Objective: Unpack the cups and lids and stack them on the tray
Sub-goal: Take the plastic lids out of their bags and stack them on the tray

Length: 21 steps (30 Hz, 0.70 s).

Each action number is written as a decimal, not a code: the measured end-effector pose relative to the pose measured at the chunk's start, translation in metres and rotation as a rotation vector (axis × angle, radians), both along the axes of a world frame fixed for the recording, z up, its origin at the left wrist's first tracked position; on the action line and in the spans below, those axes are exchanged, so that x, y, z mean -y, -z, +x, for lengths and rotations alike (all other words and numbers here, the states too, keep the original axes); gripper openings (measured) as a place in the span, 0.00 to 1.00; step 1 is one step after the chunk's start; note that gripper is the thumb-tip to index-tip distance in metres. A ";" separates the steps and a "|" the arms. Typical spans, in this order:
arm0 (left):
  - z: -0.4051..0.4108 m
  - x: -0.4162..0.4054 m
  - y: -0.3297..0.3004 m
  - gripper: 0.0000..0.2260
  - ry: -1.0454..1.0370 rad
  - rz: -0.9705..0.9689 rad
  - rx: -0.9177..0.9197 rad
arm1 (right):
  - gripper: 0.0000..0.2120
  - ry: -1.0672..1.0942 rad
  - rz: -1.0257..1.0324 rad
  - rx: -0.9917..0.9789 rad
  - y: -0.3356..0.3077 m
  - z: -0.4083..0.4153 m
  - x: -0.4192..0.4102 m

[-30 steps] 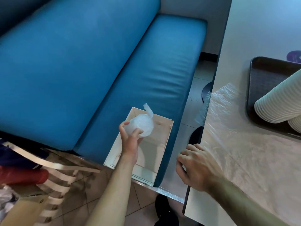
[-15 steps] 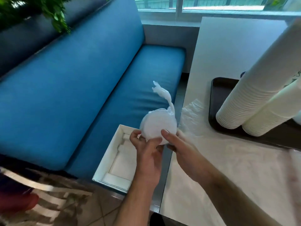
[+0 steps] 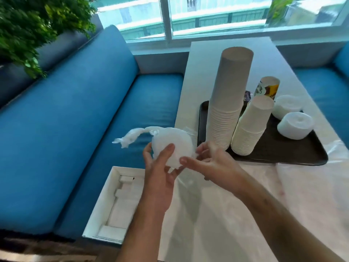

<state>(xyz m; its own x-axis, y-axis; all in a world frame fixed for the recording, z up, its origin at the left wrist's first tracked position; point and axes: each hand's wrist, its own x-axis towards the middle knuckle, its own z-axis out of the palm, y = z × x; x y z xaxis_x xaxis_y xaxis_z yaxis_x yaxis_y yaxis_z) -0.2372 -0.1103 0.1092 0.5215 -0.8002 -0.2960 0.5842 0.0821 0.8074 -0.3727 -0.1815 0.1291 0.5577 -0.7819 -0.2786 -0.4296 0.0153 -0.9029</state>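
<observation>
Both hands are up at the near edge of the worktop [image 3: 217, 214] now, and between them sits the wrapped bundle of lids [image 3: 171, 146], a pale round packet in thin clear plastic. The left hand [image 3: 160, 178] cups it from below, thumb pressed on its face, fingers curled behind; the right hand [image 3: 209, 159] pinches its right edge, thumb on the front. That's a snug grip on both sides, nothing loose. The twisted tail of the bag [image 3: 132, 136] flaps out to the left, and that looks like the place to take hold for opening. I'd judge the packet light, a bit slippery, and easily crushed if squeezed. Beyond it, the dark tray [image 3: 283, 154] carries two leaning stacks of white cups [image 3: 226, 103] and two unwrapped lid rolls [image 3: 295, 125].
</observation>
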 end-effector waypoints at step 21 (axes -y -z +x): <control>-0.071 0.019 -0.032 0.19 -0.080 -0.229 -0.322 | 0.14 -0.426 -0.321 0.142 -0.014 -0.090 0.011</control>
